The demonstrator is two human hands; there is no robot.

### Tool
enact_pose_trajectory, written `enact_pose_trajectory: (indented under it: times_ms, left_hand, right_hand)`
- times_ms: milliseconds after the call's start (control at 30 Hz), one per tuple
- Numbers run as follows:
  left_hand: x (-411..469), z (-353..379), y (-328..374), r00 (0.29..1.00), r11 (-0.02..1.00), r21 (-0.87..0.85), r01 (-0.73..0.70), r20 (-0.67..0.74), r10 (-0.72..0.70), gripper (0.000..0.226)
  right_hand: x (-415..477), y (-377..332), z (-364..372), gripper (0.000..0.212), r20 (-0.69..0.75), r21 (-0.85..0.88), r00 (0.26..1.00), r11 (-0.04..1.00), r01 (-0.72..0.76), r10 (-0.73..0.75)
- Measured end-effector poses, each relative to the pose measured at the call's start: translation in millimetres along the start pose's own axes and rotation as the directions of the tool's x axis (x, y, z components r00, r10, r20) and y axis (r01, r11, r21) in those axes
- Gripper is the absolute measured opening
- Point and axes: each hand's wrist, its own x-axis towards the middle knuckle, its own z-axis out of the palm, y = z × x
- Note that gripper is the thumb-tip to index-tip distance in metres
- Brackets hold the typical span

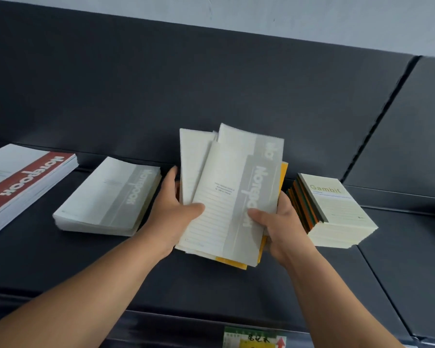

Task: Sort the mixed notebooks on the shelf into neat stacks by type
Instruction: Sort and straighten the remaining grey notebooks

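Observation:
A fanned bundle of grey-striped cream notebooks [226, 197] is held above the dark shelf [211, 285], with a yellow notebook [283, 172] showing beneath it. My left hand [176, 209] grips the bundle's left edge, thumb on the top cover. My right hand [279, 222] grips its right edge, thumb on the grey stripe. To the left lies a stack of matching grey-striped notebooks [108, 199]. At the far left lies a larger stack of red-striped notebooks [23, 182]. To the right stands a stack of "Gambit" notebooks [337, 209] with coloured spines.
A dark back panel [211, 84] rises behind the shelf, with a seam at the right [387, 109]. A green and yellow price label [254, 339] sits on the shelf's front edge. Bare shelf surface lies in front of the stacks.

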Motion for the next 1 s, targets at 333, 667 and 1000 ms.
enact_pose_trajectory:
  times_ms: [333,667,1000]
  left_hand:
    - [3.7,-7.8,25.2,0.975,0.994,-0.089,-0.059,0.208,0.076,0.062]
    - [3.0,-2.2,36.6,0.961,0.971,-0.189,-0.146,0.206,0.185,0.118]
    - [-5.6,14.3,41.4,0.973,0.974,-0.17,-0.152,0.149,0.178,0.053]
  right_hand:
    - [-2.0,-3.6,-13.8,0.057,0.087,-0.085,0.971,0.97,0.228,-0.221]
    - [7.0,-25.0,-10.4,0.089,0.254,0.037,0.915,0.948,0.315,-0.314]
    - [10.0,-23.5,0.4,0.107,0.222,0.027,0.927,0.952,0.306,-0.304]
